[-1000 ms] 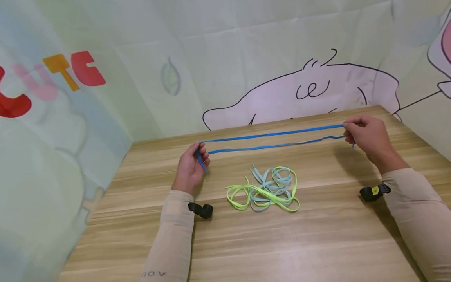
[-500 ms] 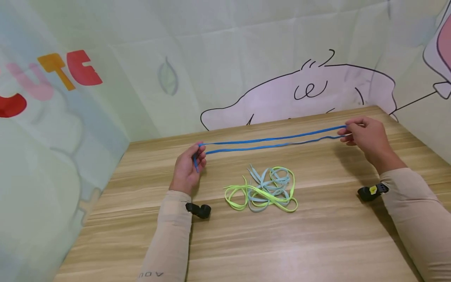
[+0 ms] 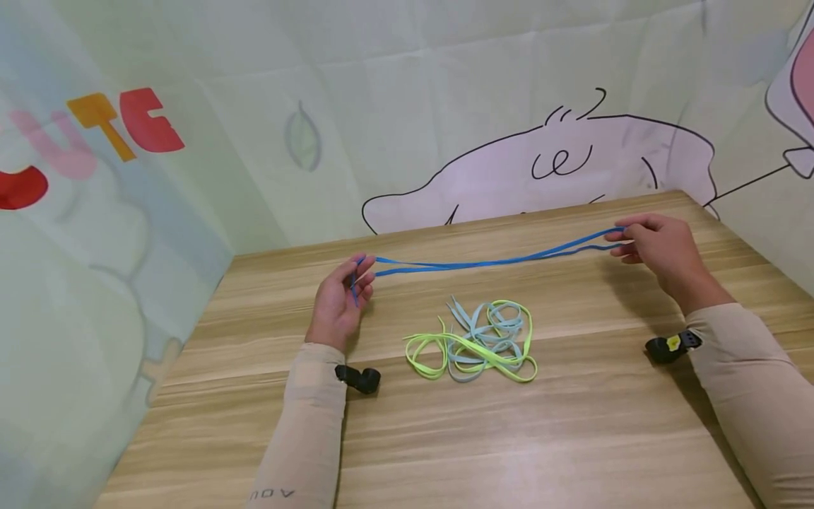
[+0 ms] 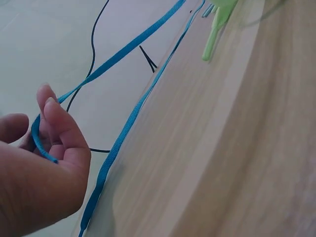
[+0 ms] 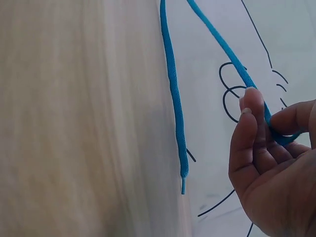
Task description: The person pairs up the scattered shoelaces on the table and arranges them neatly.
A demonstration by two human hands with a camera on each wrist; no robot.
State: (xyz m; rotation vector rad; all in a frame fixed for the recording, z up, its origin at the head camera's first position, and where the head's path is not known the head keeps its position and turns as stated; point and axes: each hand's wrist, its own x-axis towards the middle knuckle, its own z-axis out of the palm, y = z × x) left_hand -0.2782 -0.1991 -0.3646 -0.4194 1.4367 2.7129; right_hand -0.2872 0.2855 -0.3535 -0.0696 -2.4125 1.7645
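Observation:
A blue shoelace point(image 3: 591, 237) is held up between both hands over the back of the table, sagging in the middle. My left hand point(image 3: 333, 304) pinches it near one end, and the short tail point(image 4: 39, 140) curls toward the palm in the left wrist view. At the right, my right hand point(image 3: 670, 254) pinches the other end between thumb and finger. A second blue shoelace point(image 4: 129, 121) lies stretched along the table's back part; its tip shows in both wrist views. In the head view the two laces overlap midway.
Closer in on the wooden table point(image 3: 445, 438) lies a loose tangle of a neon yellow-green shoelace point(image 3: 486, 353) and a pale blue shoelace point(image 3: 473, 322). A printed cloth backdrop point(image 3: 394, 141) rises right behind the table's back edge.
The held blue shoelace has gone from nearly straight to sagging, its middle dropping onto the line of the other blue lace. The hands have barely moved; the tangle lies as before.

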